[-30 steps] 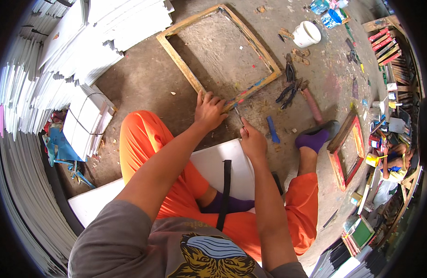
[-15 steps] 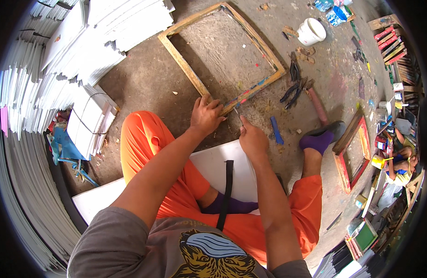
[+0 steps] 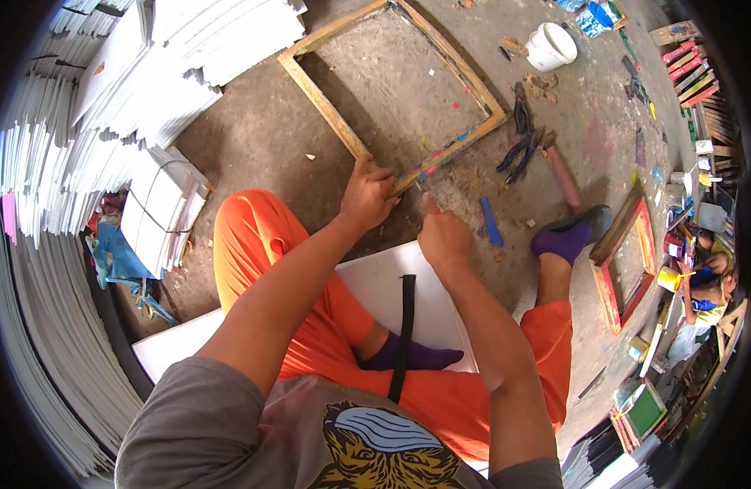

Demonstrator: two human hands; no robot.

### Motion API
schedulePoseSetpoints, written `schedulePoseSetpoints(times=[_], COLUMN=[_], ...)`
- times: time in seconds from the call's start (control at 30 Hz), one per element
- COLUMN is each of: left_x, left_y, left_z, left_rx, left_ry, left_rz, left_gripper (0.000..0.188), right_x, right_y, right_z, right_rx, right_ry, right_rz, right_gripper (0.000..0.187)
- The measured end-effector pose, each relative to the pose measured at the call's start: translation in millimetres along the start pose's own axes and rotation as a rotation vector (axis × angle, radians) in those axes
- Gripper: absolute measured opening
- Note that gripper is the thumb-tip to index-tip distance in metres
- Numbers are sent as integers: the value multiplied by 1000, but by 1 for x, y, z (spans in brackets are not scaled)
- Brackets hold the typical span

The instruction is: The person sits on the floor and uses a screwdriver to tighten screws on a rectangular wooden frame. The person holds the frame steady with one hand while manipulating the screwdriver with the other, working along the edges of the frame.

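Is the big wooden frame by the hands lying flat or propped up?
Flat: the wooden frame lies on the concrete floor, which shows through its opening; the left hand presses its near corner.

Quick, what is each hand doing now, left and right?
Left hand: closed, gripping the near corner of the wooden frame.
Right hand: closed around a small thin tool; what kind cannot be told.

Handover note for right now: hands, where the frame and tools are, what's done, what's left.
Left hand: gripping the near corner of the wooden frame, which lies flat on the concrete floor.
Right hand: closed on a small thin tool at that corner; its tip is too small to identify.
Nearby: pliers, hammer, blue piece, white bucket.
Done: frame is bare, paint-stained along the near rail.
Left: work at the near corner looks unfinished; cannot tell how much.
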State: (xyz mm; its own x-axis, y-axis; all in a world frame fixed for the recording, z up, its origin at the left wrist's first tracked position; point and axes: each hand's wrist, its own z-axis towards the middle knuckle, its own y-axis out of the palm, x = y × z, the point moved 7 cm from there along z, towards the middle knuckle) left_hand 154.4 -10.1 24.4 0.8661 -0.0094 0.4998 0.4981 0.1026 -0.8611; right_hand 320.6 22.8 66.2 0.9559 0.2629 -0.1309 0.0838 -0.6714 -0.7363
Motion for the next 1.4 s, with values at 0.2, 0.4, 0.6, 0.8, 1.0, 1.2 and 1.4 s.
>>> schedulePoseSetpoints(times=[0.2,0.4,0.6,0.8,1.0,1.2,1.4], left_x=[2,-1,-3,-9,-6,-7,-8], left_y=[5,2,4,1,3,3,6], left_z=[4,1,0,-5,-1,-1,-1], left_rx=[-30,3,37,62,41,37,19], left_ry=[9,-36,-39,-55,-40,-58,-68], left_rz=[-3,34,-61,-66,-60,-41,-39], left_gripper=[41,37,44,44,45,45,45], right_x=[33,43,46,38,33,26,23], right_y=[39,59,98,73,31,26,25], right_z=[28,26,28,12,-5,-4,-1], right_rx=[113,-464,-852,-289,301,251,251], right_ry=[-86,145,206,137,-143,-86,-71], right_rz=[645,1477,2128,1435,507,343,309], right_gripper=[50,45,43,42,44,43,44])
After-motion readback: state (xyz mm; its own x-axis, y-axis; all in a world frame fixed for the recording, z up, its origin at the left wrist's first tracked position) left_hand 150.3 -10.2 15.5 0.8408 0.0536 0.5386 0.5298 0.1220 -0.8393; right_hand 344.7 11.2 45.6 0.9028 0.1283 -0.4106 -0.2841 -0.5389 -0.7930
